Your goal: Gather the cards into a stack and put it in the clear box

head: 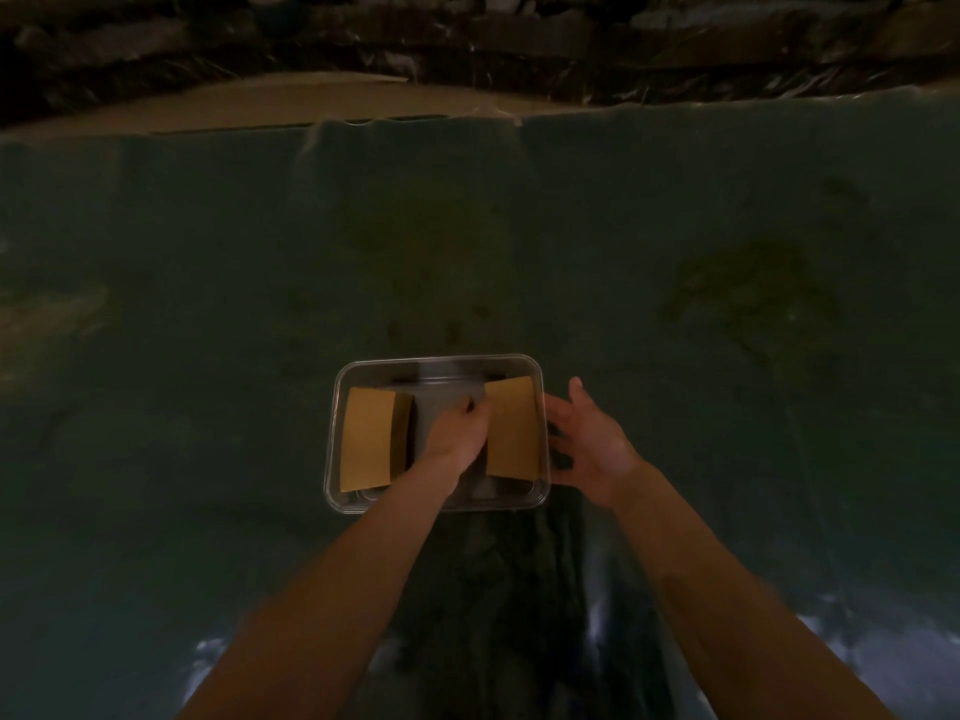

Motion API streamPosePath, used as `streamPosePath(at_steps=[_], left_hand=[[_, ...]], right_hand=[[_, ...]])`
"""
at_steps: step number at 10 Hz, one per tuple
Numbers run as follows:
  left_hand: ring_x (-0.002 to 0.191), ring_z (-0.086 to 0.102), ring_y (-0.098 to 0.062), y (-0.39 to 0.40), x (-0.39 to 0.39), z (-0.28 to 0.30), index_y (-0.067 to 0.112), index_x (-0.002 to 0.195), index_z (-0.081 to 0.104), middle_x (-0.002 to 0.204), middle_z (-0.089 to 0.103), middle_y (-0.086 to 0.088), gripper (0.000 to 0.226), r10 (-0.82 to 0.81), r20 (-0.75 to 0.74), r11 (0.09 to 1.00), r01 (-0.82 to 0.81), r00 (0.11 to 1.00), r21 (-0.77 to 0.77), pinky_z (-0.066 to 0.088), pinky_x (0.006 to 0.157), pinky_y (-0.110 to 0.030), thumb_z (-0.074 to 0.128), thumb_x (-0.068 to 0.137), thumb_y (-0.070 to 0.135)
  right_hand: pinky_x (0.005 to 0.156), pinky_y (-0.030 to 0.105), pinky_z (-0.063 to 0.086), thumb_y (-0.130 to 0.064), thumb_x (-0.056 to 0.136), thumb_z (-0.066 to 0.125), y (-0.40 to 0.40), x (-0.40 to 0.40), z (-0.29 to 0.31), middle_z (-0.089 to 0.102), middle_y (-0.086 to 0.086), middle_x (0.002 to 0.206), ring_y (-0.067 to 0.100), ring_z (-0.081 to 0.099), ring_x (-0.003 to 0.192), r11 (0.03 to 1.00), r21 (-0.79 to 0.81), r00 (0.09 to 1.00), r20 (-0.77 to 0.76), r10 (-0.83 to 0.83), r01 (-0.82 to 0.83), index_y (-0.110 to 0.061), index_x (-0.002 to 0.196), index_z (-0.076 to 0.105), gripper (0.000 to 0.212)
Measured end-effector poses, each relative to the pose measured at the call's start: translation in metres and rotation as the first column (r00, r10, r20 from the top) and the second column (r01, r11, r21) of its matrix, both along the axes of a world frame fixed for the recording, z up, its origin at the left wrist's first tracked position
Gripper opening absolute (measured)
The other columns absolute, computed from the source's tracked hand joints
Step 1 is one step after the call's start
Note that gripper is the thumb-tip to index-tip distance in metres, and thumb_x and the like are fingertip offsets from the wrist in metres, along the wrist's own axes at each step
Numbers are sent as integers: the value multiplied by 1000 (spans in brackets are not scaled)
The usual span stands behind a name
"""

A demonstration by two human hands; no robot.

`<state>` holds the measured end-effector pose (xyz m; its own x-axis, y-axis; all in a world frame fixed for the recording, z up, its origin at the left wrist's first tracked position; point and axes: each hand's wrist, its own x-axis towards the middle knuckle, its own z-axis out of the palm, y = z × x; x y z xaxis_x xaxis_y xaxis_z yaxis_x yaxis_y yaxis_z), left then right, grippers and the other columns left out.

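Two hands: left hand (457, 433) gripping one of two card stacks (511, 428) in one clear box (436, 363), right hand (592, 449) spread, empty.

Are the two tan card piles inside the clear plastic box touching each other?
Apart. The head view shows the left tan card pile and right tan card pile at opposite ends of the clear plastic box, the left hand between them.
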<state>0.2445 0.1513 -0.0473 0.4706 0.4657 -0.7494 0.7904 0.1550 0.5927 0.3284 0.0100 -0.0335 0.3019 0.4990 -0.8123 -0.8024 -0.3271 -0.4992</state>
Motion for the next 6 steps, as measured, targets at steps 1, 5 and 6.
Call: streamPosePath(at_steps=[1, 5, 6], left_hand=[[115, 56, -26, 0, 1, 1, 33, 97, 52, 117, 60, -6, 20, 72, -10, 992, -72, 997, -105, 42, 108, -49, 42, 99, 50], [118, 59, -29, 2, 2, 8, 20, 127, 53, 125, 62, -10, 58, 106, 10, 970, -101, 994, -222, 43, 108, -45, 35, 96, 65], [121, 57, -28, 6, -9, 16, 21, 127, 56, 126, 62, -8, 61, 152, 57, 980, -143, 987, -137, 40, 112, -48, 39, 92, 68]], right_hand=[[91, 50, 49, -68, 95, 27, 2, -1, -2, 60, -2, 139, 27, 47, 132, 999, -18, 1000, 5, -28, 29, -34, 119, 72, 62], [75, 38, 49, -60, 99, 30, 5, -15, 28, 64, 0, 118, 18, 59, 102, 998, -41, 997, 69, -44, 47, -30, 108, 67, 49], [90, 40, 47, -58, 100, 34, -1, -18, 35, 58, 0, 132, 21, 56, 115, 991, -79, 986, 139, -97, 109, -26, 122, 60, 47]])
